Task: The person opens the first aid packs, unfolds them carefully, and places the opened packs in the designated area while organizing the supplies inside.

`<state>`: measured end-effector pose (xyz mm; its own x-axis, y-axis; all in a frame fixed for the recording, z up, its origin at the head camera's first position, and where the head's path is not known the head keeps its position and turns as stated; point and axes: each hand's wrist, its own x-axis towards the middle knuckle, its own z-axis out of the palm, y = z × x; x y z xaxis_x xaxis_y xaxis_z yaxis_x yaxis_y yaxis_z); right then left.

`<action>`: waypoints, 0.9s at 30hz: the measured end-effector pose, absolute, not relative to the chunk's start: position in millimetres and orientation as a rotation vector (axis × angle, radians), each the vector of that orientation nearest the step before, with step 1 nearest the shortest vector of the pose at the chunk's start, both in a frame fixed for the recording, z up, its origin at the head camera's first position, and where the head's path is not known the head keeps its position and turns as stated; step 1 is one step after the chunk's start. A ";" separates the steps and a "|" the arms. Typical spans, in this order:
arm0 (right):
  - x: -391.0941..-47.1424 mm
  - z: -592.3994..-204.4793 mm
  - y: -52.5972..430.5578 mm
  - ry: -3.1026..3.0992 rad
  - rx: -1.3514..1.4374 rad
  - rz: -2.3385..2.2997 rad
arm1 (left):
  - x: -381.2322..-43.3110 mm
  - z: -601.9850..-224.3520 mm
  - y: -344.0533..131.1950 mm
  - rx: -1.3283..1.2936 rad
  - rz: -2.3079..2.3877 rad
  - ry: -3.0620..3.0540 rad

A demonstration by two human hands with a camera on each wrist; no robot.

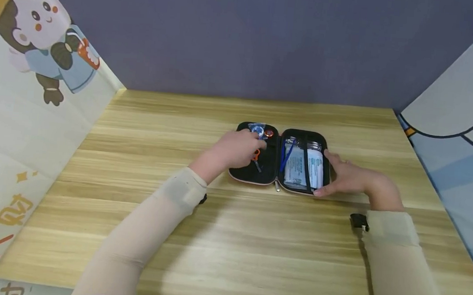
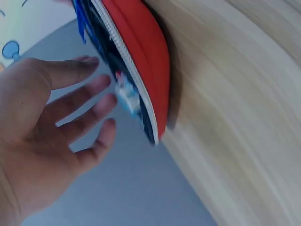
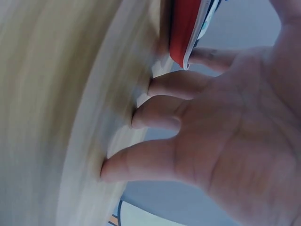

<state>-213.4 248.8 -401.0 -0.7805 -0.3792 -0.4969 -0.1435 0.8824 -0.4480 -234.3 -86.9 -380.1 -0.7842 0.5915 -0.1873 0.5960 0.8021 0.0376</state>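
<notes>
An open zip case (image 1: pixel 268 171), black inside with a red shell (image 2: pixel 148 56), lies flat on the wooden table. Over its left half is my left hand (image 1: pixel 238 148); the left wrist view shows loosely spread fingers with nothing between them. Orange-handled scissors (image 1: pixel 256 155) lie below that hand, partly hidden by it. Beyond the fingers sit a blue-and-white round item in clear wrap (image 1: pixel 258 129) and a small red round piece (image 1: pixel 268 133). At the case's right edge rests my right hand (image 1: pixel 348 176), thumb and forefinger spread along it, other fingertips (image 3: pixel 109 169) touching the tabletop.
The right half holds white printed packets (image 1: pixel 295 167) under a black strap (image 1: pixel 307 164), with a blue tweezer-like tool (image 1: pixel 287 156) beside them. A zipper pull (image 1: pixel 277 186) hangs at the hinge's near end. A grey panel (image 1: pixel 245 41) stands behind the table (image 1: pixel 253 250).
</notes>
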 end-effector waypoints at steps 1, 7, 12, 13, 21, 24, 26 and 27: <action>-213.2 -400.9 248.1 2.453 -0.377 -0.531 | -235.0 -381.5 -84.1 0.947 -0.064 2.781; -212.5 -401.8 245.0 2.458 -0.381 -0.568 | -236.7 -391.3 -80.6 0.919 -0.088 2.712; -210.6 -402.2 247.9 2.458 -0.364 -0.591 | -239.9 -398.0 -82.3 0.953 -0.047 2.776; -210.7 -401.8 248.0 2.459 -0.360 -0.591 | -240.3 -398.6 -82.8 0.954 -0.042 2.786; -210.2 -400.6 248.4 2.461 -0.339 -0.589 | -243.4 -402.0 -83.4 0.914 0.037 2.863; -210.4 -400.9 248.9 2.463 -0.339 -0.582 | -244.8 -405.1 -84.5 0.908 0.047 2.881; -211.0 -400.9 248.8 2.463 -0.345 -0.581 | -245.4 -407.7 -85.7 0.901 0.046 2.882; -211.4 -400.8 248.6 2.464 -0.349 -0.583 | -245.6 -408.7 -86.3 0.894 0.046 2.883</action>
<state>-211.4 248.6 -400.8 -0.7992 -0.3673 -0.4759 -0.1152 0.8705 -0.4784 -245.6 -86.3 -408.7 -0.8179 0.5652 -0.1079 0.5615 0.8249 0.0652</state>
